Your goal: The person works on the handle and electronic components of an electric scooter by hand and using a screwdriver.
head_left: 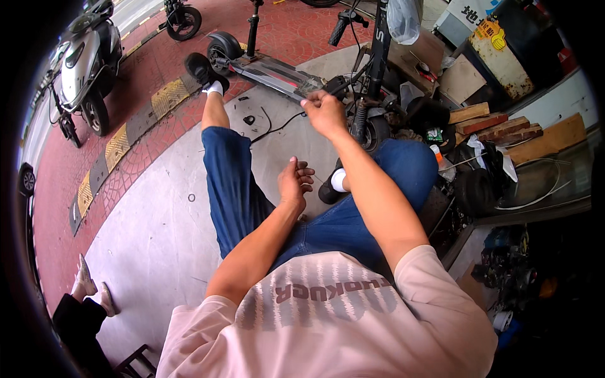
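Note:
An electric scooter stands in front of me, its long grey deck (268, 70) running from the rear wheel (222, 48) to the black stem (379, 53). At the front end of that deck, my right hand (328, 114) is closed in a pinch by the edge; whatever lies between the fingertips is too small to make out. My left hand (294, 183) hovers over my lap, thumb raised and fingers loosely bent apart, holding nothing. Between my legs a thin black cable (275, 130) lies on the floor, near a small black piece (249, 120).
Wood blocks (504, 130), a tyre (474, 191) and mixed scraps crowd the right side. A silver motor scooter (85, 69) is parked at the left beyond a yellow-black ramp strip (117, 148). Another person's feet (94, 288) show at lower left.

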A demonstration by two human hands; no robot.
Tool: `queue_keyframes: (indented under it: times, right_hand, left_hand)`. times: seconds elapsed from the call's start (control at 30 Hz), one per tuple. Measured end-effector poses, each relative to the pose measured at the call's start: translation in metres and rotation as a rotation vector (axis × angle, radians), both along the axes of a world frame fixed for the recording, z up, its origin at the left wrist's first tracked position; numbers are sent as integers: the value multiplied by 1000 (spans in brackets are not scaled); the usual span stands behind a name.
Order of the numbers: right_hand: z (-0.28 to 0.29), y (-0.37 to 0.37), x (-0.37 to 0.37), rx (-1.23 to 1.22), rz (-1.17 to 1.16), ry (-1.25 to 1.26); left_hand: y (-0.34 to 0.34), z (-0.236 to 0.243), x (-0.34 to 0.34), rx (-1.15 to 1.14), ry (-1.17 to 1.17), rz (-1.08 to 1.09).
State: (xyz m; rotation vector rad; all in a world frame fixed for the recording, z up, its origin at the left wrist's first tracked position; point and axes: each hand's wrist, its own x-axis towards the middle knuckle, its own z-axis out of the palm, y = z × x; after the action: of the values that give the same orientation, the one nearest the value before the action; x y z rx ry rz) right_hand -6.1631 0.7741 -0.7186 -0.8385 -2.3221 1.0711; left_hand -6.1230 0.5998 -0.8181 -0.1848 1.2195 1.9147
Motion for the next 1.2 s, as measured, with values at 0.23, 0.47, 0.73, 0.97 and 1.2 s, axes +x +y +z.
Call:
queue_keyframes:
  times: [0.23, 0.47, 0.73, 0.97, 1.2]
  right_hand:
    - [-28, -26, 12, -13, -21, -248]
    - [-24, -47, 37, 64, 158, -336]
    - [-70, -53, 52, 165, 123, -419]
    - [-95, -2, 110, -69, -338, -665]
    - [-99, 0, 159, -5, -407, -693]
  left_hand:
    - [0, 31, -6, 166, 204, 85]
    - [50, 170, -64, 261, 803, -184]
    - [153, 212, -133, 224, 963, -520]
    - [217, 223, -108, 445, 163, -582]
    - [238, 228, -76, 419, 173, -551]
